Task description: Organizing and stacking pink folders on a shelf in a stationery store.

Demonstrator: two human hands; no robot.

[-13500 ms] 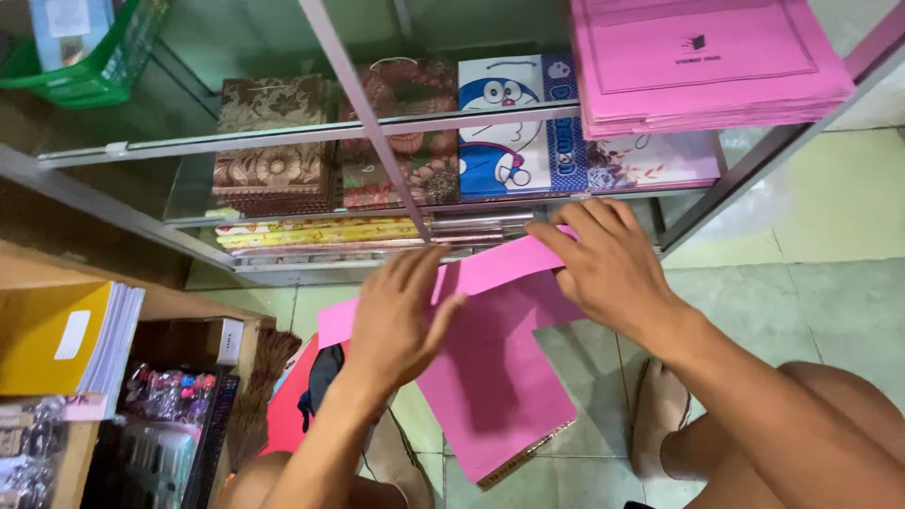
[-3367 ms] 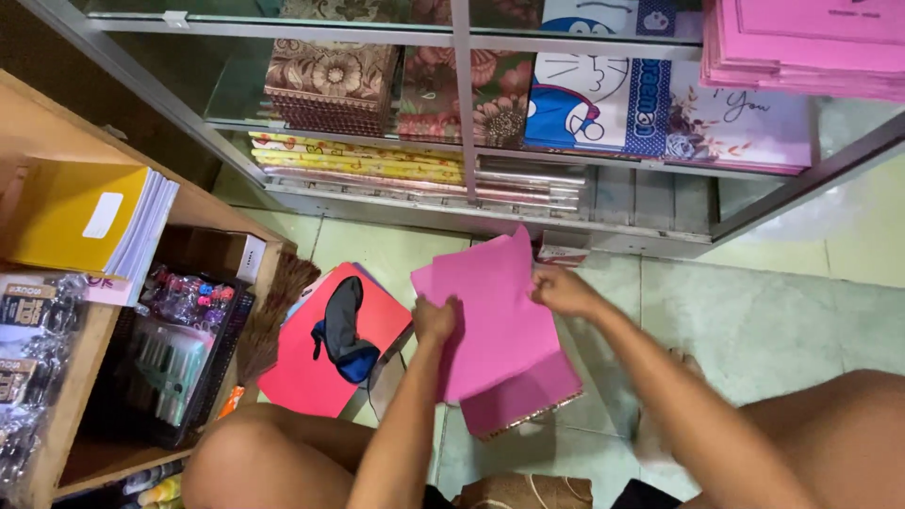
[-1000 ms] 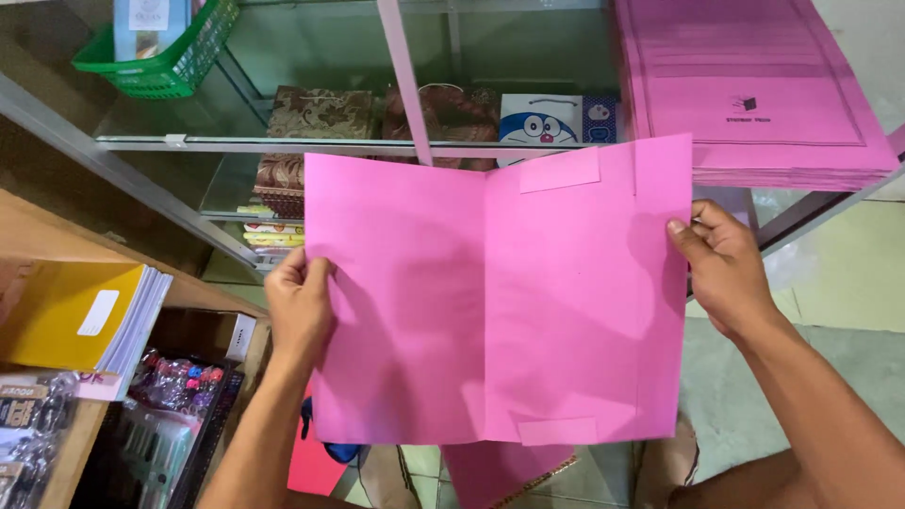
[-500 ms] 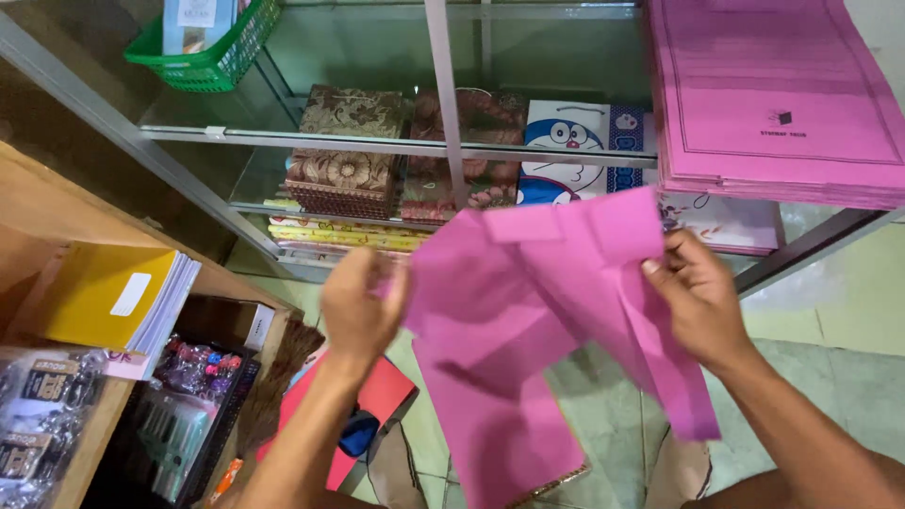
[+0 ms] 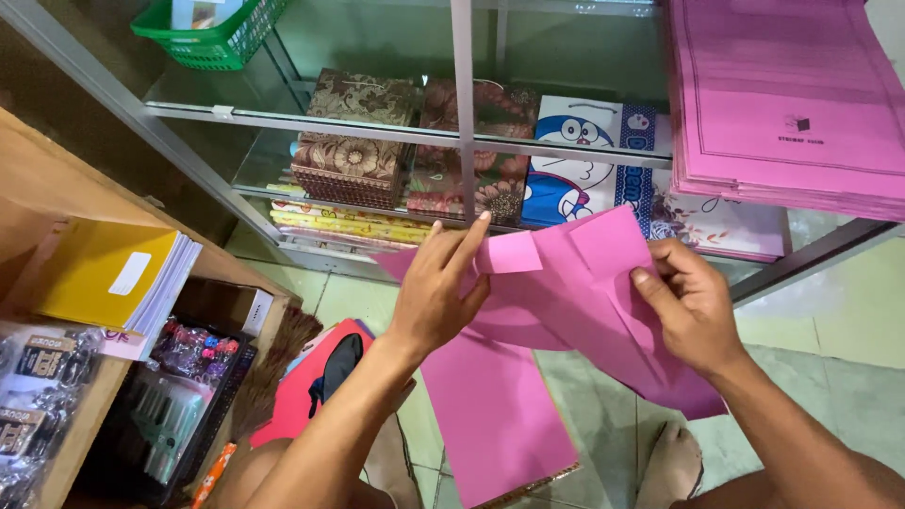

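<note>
We saw a glass-and-metal shelf unit point(image 5: 462, 141) behind everything; on its top right lay one thick stack of pink card folders point(image 5: 782, 104), flat and matte; on the floor below lay another pink stack point(image 5: 495, 415), long axis running away from us; in front of the shelves we held one pink paper folder point(image 5: 575, 292), smooth and half folded, its crease slanting down to the right; our left hand point(image 5: 438, 292) pinched its small square flap; our right hand point(image 5: 688, 302) gripped its right edge.
</note>
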